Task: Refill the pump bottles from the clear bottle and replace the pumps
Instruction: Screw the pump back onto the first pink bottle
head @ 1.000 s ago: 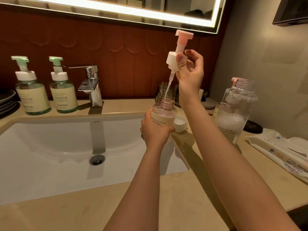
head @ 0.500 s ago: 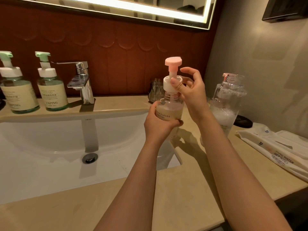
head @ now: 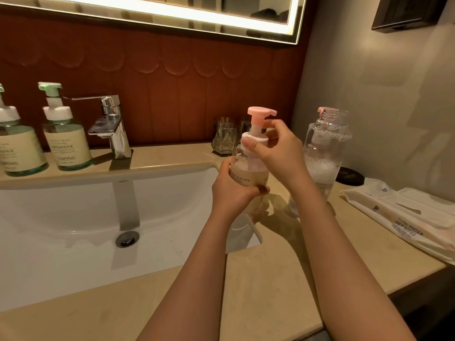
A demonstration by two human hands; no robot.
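- Left hand [head: 232, 190] wraps one pink-pump bottle [head: 248, 174].
- Right hand [head: 275, 148] fingers [head: 248, 145] pinch its pump collar [head: 253, 141].
- Two green-pump bottles [head: 65, 143] and one clear bottle [head: 325, 148] stand on the counter [head: 258, 279].

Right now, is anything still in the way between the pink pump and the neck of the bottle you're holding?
Nothing visible. The pink pump already sits upright on the bottle, its white collar down at the neck. The right hand grips the collar; the left hand holds the bottle's body. Whether the collar is screwed tight cannot be told.
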